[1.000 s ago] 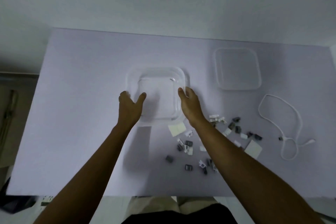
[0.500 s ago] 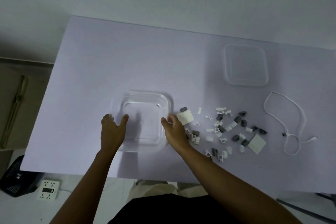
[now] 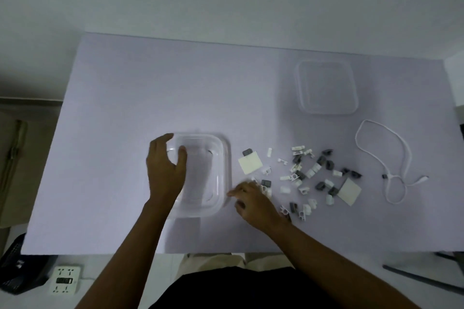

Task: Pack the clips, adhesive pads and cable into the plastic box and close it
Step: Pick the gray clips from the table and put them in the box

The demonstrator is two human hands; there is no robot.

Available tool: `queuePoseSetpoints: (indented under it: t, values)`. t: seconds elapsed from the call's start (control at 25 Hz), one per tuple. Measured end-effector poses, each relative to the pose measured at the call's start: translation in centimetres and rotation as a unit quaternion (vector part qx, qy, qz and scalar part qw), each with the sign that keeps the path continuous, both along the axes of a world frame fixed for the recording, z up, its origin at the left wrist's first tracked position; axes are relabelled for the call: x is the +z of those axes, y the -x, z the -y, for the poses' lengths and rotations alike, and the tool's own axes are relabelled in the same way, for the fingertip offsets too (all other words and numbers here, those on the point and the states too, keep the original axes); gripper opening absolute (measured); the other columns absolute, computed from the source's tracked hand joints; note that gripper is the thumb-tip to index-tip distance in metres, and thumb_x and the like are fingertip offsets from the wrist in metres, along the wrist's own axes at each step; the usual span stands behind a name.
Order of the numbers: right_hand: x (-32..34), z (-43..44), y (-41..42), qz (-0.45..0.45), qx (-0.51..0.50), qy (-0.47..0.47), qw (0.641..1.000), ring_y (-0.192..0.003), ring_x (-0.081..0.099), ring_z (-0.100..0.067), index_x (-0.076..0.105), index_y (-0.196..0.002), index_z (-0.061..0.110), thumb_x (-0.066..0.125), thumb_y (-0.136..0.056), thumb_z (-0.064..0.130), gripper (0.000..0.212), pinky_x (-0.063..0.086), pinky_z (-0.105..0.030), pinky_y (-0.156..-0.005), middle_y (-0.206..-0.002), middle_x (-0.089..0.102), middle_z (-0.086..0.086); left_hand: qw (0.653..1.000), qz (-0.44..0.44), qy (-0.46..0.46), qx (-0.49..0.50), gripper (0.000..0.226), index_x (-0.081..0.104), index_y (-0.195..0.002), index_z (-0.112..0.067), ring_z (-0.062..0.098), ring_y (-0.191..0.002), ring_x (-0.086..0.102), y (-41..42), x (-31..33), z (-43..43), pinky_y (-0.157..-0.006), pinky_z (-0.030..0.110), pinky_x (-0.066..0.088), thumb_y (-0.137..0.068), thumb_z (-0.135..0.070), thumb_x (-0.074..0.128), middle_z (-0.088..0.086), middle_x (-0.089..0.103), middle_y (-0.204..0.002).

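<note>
Table: I see the pale table [image 3: 125, 133] carrying everything the task needs; nothing looks packed yet, so I judge the job barely begun.
Box: plastic box [image 3: 222, 158] sits open near the front edge, left of the scattered parts. I can make out no clips or pads inside, though the clear walls and dim light make that hard to be sure of.
Lid: lid [image 3: 326, 88] lies flat at the far right, well apart from the box, so closing is the last step left.
Cable: white cable [image 3: 391, 165] is loosely looped at the right, outside the box and untouched.
Left hand: left hand [image 3: 164, 173] rests over the box's left rim, fingers spread apart, thumb dipping inside the wall; I read it as steadying the box, not holding any part.
Right hand: right hand [image 3: 253, 202] is down on the table just right of the box, fingers curled together at the nearest clips. I cannot tell if anything is pinched, since the fingertips hide it.
Pads: one adhesive pad [image 3: 249, 165] lies just right of the box; a second pad [image 3: 349, 191] lies among the clips nearer the cable.
Clips: grey and white clips [image 3: 308, 173] are strewn between box and cable, all still to be gathered.
Hidden: a few clips under the right wrist are covered; the small pieces are too blurred to count.
</note>
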State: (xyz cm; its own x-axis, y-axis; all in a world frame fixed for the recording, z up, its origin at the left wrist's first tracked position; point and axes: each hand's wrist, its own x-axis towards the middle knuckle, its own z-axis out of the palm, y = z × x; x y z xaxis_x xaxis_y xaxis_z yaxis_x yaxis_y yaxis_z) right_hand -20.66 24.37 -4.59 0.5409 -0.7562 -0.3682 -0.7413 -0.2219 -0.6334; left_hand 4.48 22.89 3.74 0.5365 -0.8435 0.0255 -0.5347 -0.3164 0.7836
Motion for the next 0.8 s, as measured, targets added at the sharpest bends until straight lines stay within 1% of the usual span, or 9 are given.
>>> queuePoseSetpoints:
  t: [0.12, 0.2, 0.28, 0.4, 0.48, 0.52, 0.6, 0.68, 0.8]
  values:
    - [-1.2, -0.9, 0.8, -0.005, 0.004, -0.002, 1.000, -0.114, 0.054, -0.021, 0.073, -0.113, 0.011, 0.058, -0.092, 0.009, 0.026, 0.042, -0.031, -0.106, -0.117, 0.066, -0.007, 0.992, -0.024, 0.024, -0.122, 0.029, 0.058, -0.122, -0.011, 0.011, -0.112, 0.056, 4.4, 1.0, 3.1, -0.098, 0.020, 0.041, -0.093, -0.018, 0.061, 0.002, 0.062, -0.121]
    - [-0.4, -1.0, 1.5, 0.046, -0.104, -0.042, 0.993, -0.101, 0.062, -0.012, 0.075, -0.108, 0.010, 0.063, -0.090, 0.006, 0.021, 0.046, -0.021, -0.099, -0.109, 0.071, -0.003, 0.977, -0.040, -0.012, -0.209, 0.031, 0.058, -0.124, -0.012, 0.013, -0.113, 0.056, 7.6, 0.0, 5.3, -0.098, 0.023, 0.042, -0.094, -0.020, 0.060, 0.003, 0.063, -0.123]
    - [1.4, -0.6, 2.3, 0.136, -0.293, -0.150, 0.934, -0.086, 0.065, -0.007, 0.075, -0.103, 0.015, 0.062, -0.091, 0.001, 0.022, 0.052, -0.016, -0.082, -0.102, 0.073, 0.002, 0.954, -0.036, -0.096, -0.281, 0.033, 0.056, -0.127, -0.013, 0.019, -0.117, 0.054, 10.5, -1.8, 7.2, -0.096, 0.022, 0.039, -0.095, -0.019, 0.057, 0.006, 0.058, -0.128]
    - [3.0, 0.4, 5.2, 0.273, -0.459, -0.282, 0.797, -0.075, 0.067, -0.022, 0.074, -0.093, 0.003, 0.042, -0.096, -0.004, 0.033, 0.055, -0.028, -0.063, -0.087, 0.073, -0.010, 0.924, 0.010, -0.199, -0.328, 0.034, 0.055, -0.128, -0.009, 0.031, -0.119, 0.052, 13.4, -5.3, 9.1, -0.098, 0.032, 0.043, -0.095, -0.006, 0.048, 0.015, 0.052, -0.130]
    - [3.6, 0.9, 7.3, 0.289, -0.486, -0.282, 0.775, -0.066, 0.062, -0.025, 0.072, -0.086, -0.001, 0.040, -0.096, 0.000, 0.033, 0.051, -0.028, -0.056, -0.073, 0.067, -0.014, 0.909, 0.051, -0.253, -0.327, 0.039, 0.054, -0.129, -0.008, 0.035, -0.121, 0.048, 14.2, -7.3, 9.8, -0.102, 0.043, 0.044, -0.093, -0.001, 0.042, 0.018, 0.050, -0.132]
    - [3.7, 1.1, 8.0, 0.256, -0.486, -0.255, 0.795, -0.060, 0.059, -0.022, 0.072, -0.082, 0.002, 0.044, -0.097, 0.004, 0.032, 0.048, -0.027, -0.052, -0.066, 0.064, -0.010, 0.905, 0.075, -0.265, -0.325, 0.040, 0.055, -0.129, -0.007, 0.036, -0.121, 0.048, 14.4, -8.1, 10.0, -0.101, 0.047, 0.044, -0.092, -0.001, 0.041, 0.019, 0.050, -0.132]
    - [2.7, 1.2, 9.2, 0.146, -0.440, -0.144, 0.874, -0.057, 0.058, -0.014, 0.074, -0.078, 0.007, 0.060, -0.094, 0.012, 0.022, 0.050, -0.029, -0.055, -0.062, 0.065, 0.001, 0.903, 0.106, -0.263, -0.324, 0.038, 0.058, -0.124, -0.003, 0.038, -0.116, 0.050, 14.6, -9.4, 10.5, -0.097, 0.047, 0.046, -0.090, 0.001, 0.041, 0.021, 0.053, -0.126]
    - [1.5, 1.3, 9.5, 0.080, -0.349, -0.045, 0.933, -0.069, 0.065, -0.014, 0.075, -0.086, 0.009, 0.066, -0.089, 0.017, 0.013, 0.056, -0.034, -0.067, -0.077, 0.071, -0.001, 0.908, 0.106, -0.246, -0.322, 0.034, 0.060, -0.117, -0.001, 0.039, -0.109, 0.053, 14.7, -10.2, 10.8, -0.093, 0.044, 0.047, -0.090, 0.004, 0.040, 0.023, 0.057, -0.119]
    - [0.3, 2.3, 8.4, 0.034, -0.268, -0.014, 0.963, -0.093, 0.067, -0.025, 0.073, -0.106, 0.013, 0.061, -0.086, 0.013, 0.023, 0.055, -0.039, -0.085, -0.103, 0.071, -0.011, 0.917, 0.097, -0.237, -0.306, 0.030, 0.061, -0.115, 0.000, 0.038, -0.106, 0.056, 14.4, -10.5, 10.7, -0.089, 0.041, 0.047, -0.094, 0.003, 0.040, 0.023, 0.060, -0.115]
